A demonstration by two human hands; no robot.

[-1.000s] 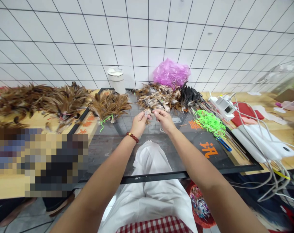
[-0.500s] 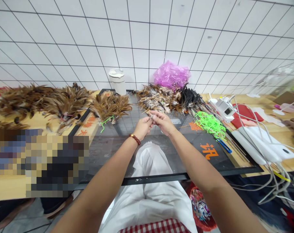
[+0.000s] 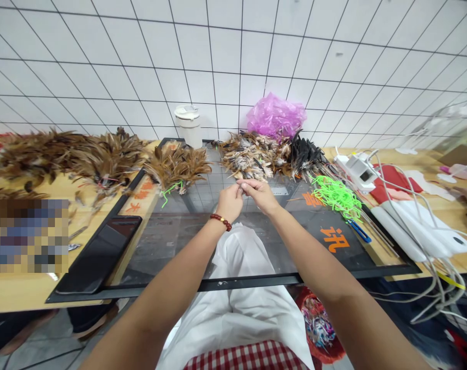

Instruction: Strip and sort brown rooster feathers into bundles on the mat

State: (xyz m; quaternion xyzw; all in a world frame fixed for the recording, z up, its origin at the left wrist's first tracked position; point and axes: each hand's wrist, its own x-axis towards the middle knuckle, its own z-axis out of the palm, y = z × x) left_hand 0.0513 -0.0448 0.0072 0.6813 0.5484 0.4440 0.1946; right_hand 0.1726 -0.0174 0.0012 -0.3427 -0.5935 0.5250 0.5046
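Pinching together above the glass tabletop (image 3: 256,246), the left hand (image 3: 229,201) and right hand (image 3: 261,195) meet fingertip to fingertip on a small feather (image 3: 240,188), barely visible; the speckled feather pile (image 3: 249,154) lies at twelve o'clock, green cords (image 3: 336,195) at three o'clock.

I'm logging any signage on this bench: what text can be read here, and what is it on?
"讯": orange character on the glass panel, its right part, mark at.
Orange characters at the panel's left edge: skewed, not readable.
Orange mark by the green cords: partly covered, not readable.
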